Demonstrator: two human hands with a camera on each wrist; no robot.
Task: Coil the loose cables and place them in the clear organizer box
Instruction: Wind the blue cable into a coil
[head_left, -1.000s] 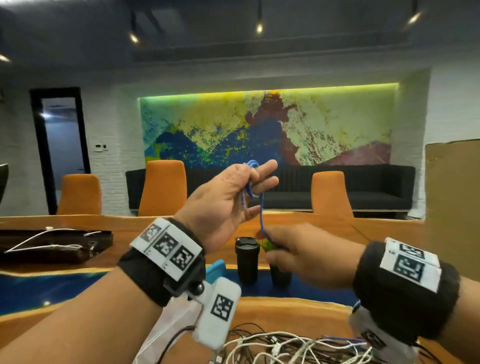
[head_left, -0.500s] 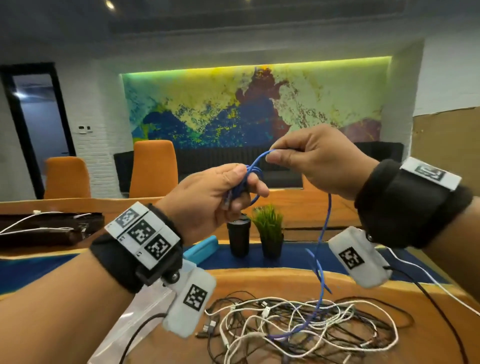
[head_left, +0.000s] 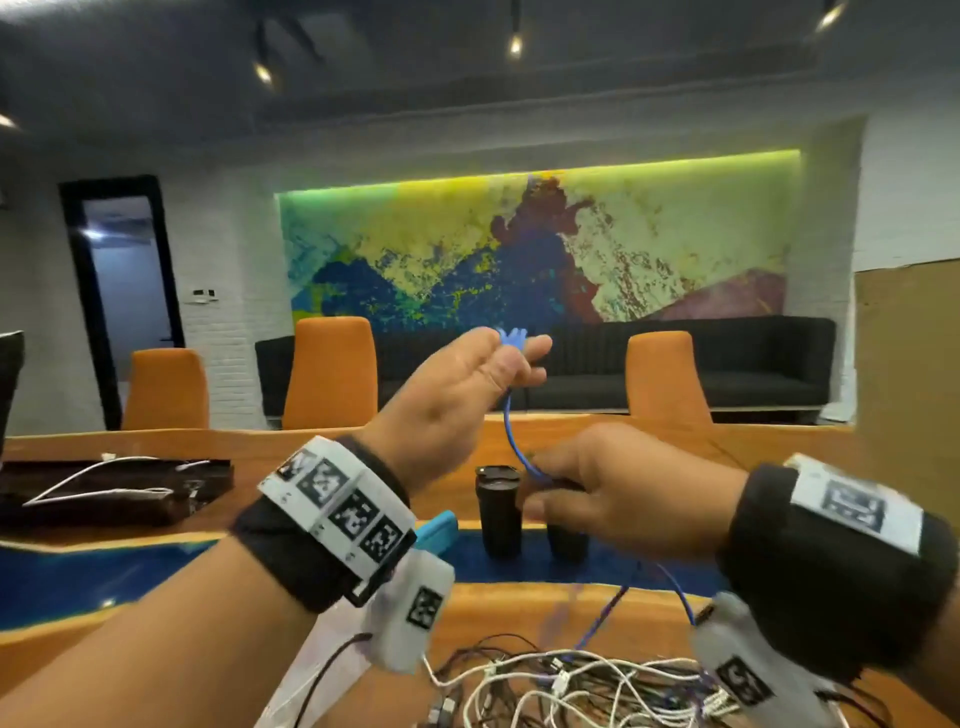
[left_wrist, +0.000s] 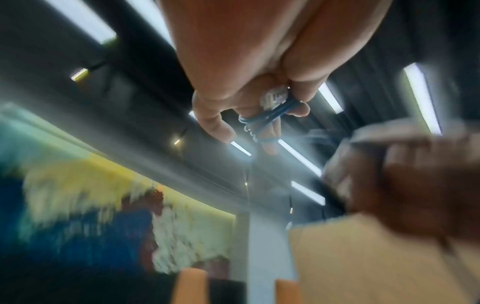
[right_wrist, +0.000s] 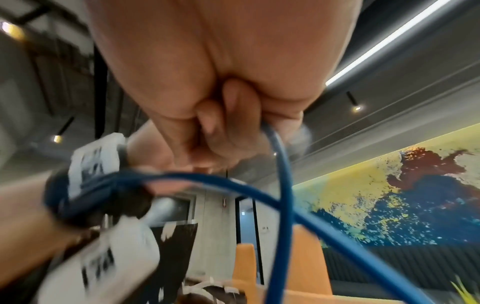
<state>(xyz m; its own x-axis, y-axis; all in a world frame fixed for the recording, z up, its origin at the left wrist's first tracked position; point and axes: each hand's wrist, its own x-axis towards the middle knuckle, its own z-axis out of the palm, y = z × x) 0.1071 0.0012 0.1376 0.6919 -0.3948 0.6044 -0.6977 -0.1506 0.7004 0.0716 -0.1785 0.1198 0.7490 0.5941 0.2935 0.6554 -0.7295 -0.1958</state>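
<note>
Head view — left hand (head_left: 457, 395) pinches blue cable (head_left: 511, 431) loops; right hand (head_left: 613, 493) below grips its run.

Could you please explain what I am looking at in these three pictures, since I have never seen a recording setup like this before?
There is no machine here: a person wears one camera on the head and one on each wrist, strapped on black bands with printed markers. The wide picture is the head view; the two blurry ones look along each hand from the wrist.

The left hand is raised and holds small loops of a thin blue cable wound around its fingers. The right hand, lower down, grips the same cable further along, with a stretch of it running between the hands.

On the wooden table lies a tangled pile of white and black cables, and behind the hands stands a black lidded cup.
</note>
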